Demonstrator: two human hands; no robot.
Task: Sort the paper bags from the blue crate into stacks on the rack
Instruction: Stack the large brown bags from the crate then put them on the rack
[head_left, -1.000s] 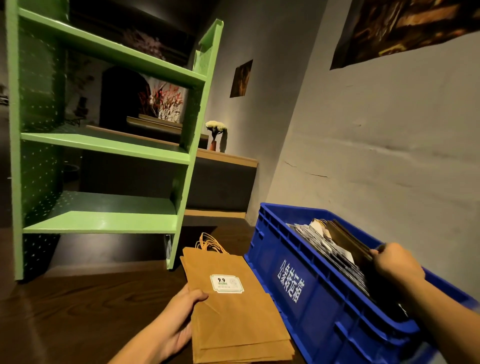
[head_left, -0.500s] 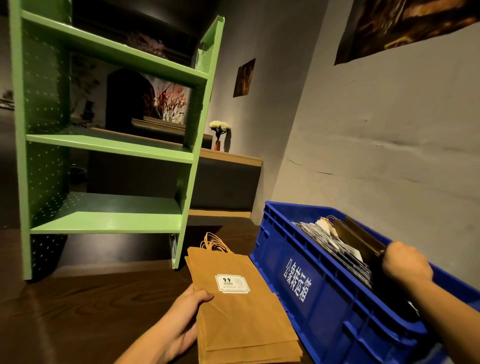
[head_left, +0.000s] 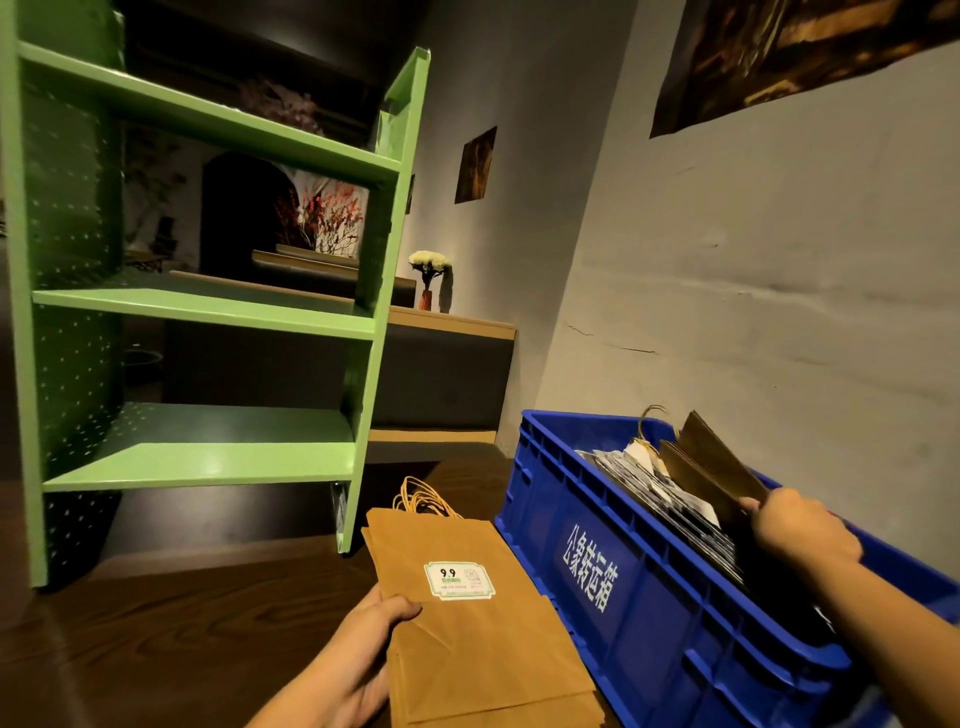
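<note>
A: Head camera is showing the right hand (head_left: 800, 530) working at the right of the frame. What is changing?

B: The brown paper bags (head_left: 711, 467) in the blue crate (head_left: 613, 613) are tilting up higher than half a second ago. Their top corner and a twine handle (head_left: 649, 415) are now rising above the crate's rim. The right hand is gripping their near edge, fingers curled round it.

A: So a batch is coming out?

B: I am reading it that way. The brown ones are being parted from the grey printed bags (head_left: 644, 478) lying just beside them, toward the frame's centre.

A: And the left hand (head_left: 358, 654)?

B: It is staying at lower centre, holding the left edge of the kraft bag stack (head_left: 483, 639), thumb on top near the white label (head_left: 460, 579). That stack is lying on the dark wooden table (head_left: 156, 634), just left of the crate.

A: The rack?

B: The green rack (head_left: 208, 467) is standing at upper left, well apart from both hands, with no bags showing on its shelves. Sorting is looking barely begun.
</note>
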